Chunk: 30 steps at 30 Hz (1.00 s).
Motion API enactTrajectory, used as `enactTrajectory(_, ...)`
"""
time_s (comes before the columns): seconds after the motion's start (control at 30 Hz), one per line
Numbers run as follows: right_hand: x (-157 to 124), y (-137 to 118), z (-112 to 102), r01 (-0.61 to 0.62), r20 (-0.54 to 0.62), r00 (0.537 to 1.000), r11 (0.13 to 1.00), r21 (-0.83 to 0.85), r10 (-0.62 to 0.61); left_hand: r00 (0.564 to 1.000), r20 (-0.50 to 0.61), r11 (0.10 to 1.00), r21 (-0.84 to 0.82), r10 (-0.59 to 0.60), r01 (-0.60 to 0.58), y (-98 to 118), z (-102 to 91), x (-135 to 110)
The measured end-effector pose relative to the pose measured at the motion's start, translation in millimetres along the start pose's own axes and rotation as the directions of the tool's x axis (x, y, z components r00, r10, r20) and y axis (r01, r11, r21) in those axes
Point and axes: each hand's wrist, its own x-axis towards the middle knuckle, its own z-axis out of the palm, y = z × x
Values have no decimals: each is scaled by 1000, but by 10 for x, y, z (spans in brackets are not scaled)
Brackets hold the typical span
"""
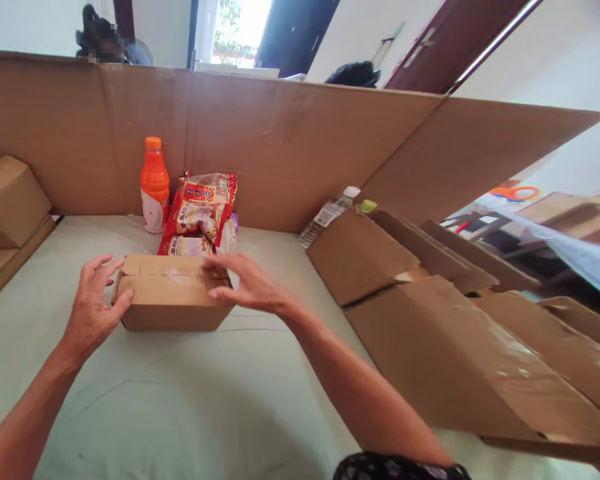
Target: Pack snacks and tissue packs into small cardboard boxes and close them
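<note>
A small closed cardboard box (pixel 173 318) rests on the pale green cloth, tape showing across its top. My left hand (pixel 94 303) is at the box's left end, its thumb against the front top edge and fingers curved toward the back corner. Over the right end is my right hand (pixel 243 283), thumb and fingers touching the top; part of that end is hidden under it. Right behind the box lie red snack bags (pixel 203 210), printed in white and yellow. An orange bottle (pixel 155 187) stands upright to their left.
A tall cardboard wall (pixel 260 147) closes off the back. Clear bottles, one with a white cap (pixel 351 192), lean at the back right beside large cardboard boxes (pixel 430 347). More cardboard (pixel 13 200) stands at the left edge. Green cloth (pixel 195 413) covers the surface.
</note>
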Motion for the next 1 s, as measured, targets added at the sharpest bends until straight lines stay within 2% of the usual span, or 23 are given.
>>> enactTrajectory(0.07, -130, 1, 103, 61, 38, 997, 998, -25, -60, 997, 51, 998, 29, 61, -62, -90, 8, 1)
enactTrajectory(0.13, -286, 11, 193, 77, 13, 997, 995, -59, -76, 980, 155, 992, -3, 122, -123, -203, -8, 24)
enactTrajectory(0.27, -485, 118, 319, -6, -15, 1000, 996, -87, 4, 899, 389, 979, -111, 201, -170, -363, -71, 70)
enactTrajectory(0.33, -537, 179, 365, -67, -48, 997, 997, -44, 65, 875, 433, 977, -90, 215, -195, -351, -92, 16)
enactTrajectory(0.43, -600, 201, 415, -91, -49, 994, 994, 53, 94, 897, 369, 967, -21, 242, -252, -236, -105, -245)
enactTrajectory(0.5, -589, 168, 440, -47, -28, 998, 995, 92, 50, 932, 269, 965, 31, 242, -259, -161, -130, -509)
enactTrajectory(0.57, -459, 101, 474, 21, -1, 1000, 994, 109, -21, 960, 177, 967, 99, 215, -235, -142, -211, -786)
enactTrajectory(0.67, 87, -116, 593, 143, 108, 981, 980, 142, -159, 990, 62, 959, 246, 128, -139, -248, -506, -1114)
enactTrajectory(0.77, 1026, -524, 829, 286, 235, 912, 932, 220, -336, 997, -68, 904, 427, 41, -8, -482, -995, -1252)
enactTrajectory(0.83, 1746, -869, 1051, 369, 263, 861, 890, 268, -436, 985, -170, 842, 533, 14, 80, -680, -1360, -1245)
enactTrajectory(0.9, 2415, -1224, 1325, 421, 250, 831, 855, 302, -497, 962, -272, 778, 606, 5, 167, -896, -1694, -1193)
enactTrajectory(0.97, 2942, -1544, 1651, 426, 251, 820, 841, 334, -514, 935, -355, 730, 634, -20, 256, -1120, -1951, -1119)
enactTrajectory(1.0, 3135, -1677, 1831, 394, 247, 837, 852, 345, -487, 921, -386, 715, 631, -46, 300, -1232, -2043, -1074)
